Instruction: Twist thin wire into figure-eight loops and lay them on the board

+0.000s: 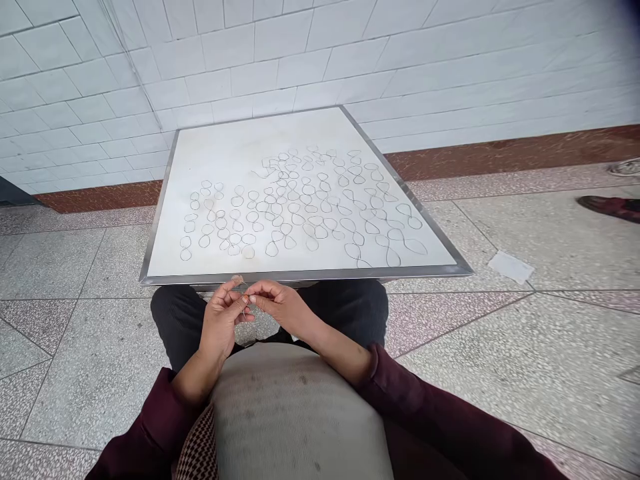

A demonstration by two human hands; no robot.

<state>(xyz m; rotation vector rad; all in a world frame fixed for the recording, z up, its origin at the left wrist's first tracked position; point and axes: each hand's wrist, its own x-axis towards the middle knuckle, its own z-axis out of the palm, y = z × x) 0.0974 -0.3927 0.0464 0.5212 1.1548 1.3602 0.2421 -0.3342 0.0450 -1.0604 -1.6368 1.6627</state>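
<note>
Both hands meet just in front of the table's near edge, above my lap. My left hand (220,319) is closed, its thumb and fingertips pinching a thin wire-like strand (244,311). From the other side my right hand (286,308) pinches at the same spot, thumb against forefinger. Most of the strand is hidden by the fingers, and its shape cannot be made out. Something pale covers the tip of a left finger (238,279). On the white tabletop (215,150) lie many thin dark loops (323,187), mostly twisted into figure-eights.
A grey metal rim (310,274) edges the table, which stands against a white tiled wall (280,40). To the right, a white paper (511,267) lies on the speckled floor. Farther right are another person's dark shoe (607,206) and a pale shoe (625,167).
</note>
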